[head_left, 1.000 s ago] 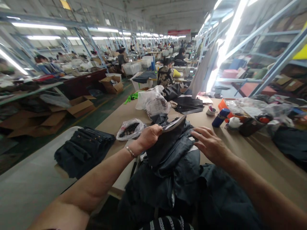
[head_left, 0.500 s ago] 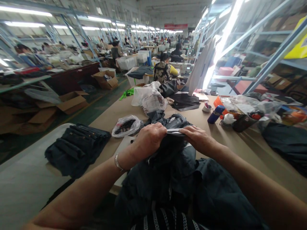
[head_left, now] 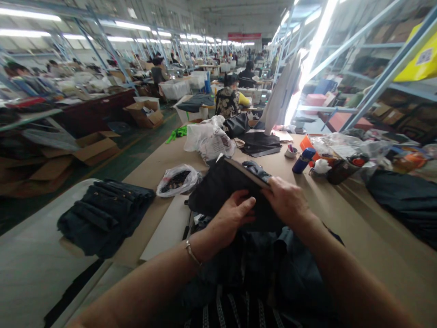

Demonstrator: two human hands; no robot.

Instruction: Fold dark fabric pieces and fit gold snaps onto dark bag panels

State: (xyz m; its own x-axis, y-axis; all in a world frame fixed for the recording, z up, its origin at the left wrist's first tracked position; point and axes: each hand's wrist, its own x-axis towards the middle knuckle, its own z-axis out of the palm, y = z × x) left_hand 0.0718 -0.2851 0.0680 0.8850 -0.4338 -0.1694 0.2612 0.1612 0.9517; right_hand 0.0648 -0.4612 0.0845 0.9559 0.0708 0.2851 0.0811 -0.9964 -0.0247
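Observation:
A flat black fabric piece (head_left: 218,187) with a pale strip along its upper edge is held up in front of me. My right hand (head_left: 287,198) is closed on its right end, thumb and fingers pinching the edge. Against the near face of the piece is my left hand (head_left: 234,218), its fingers apart and not wrapped round anything. Beneath both hands lies a heap of dark garment fabric (head_left: 256,259), reaching down to my lap. A white board (head_left: 164,228) lies on the table left of the heap, partly covered.
On the table (head_left: 341,218) are a folded dark stack (head_left: 105,214) at left, an open plastic bag (head_left: 179,180) of small dark items, and a filled white bag (head_left: 215,139). A blue can (head_left: 303,160) and dark bottle (head_left: 346,169) stand at right. A person (head_left: 228,98) sits beyond.
The fabric piece has turned from edge-on to showing its broad dark face. My left hand has let go of the edge and come down and nearer; my right hand has stayed on the edge.

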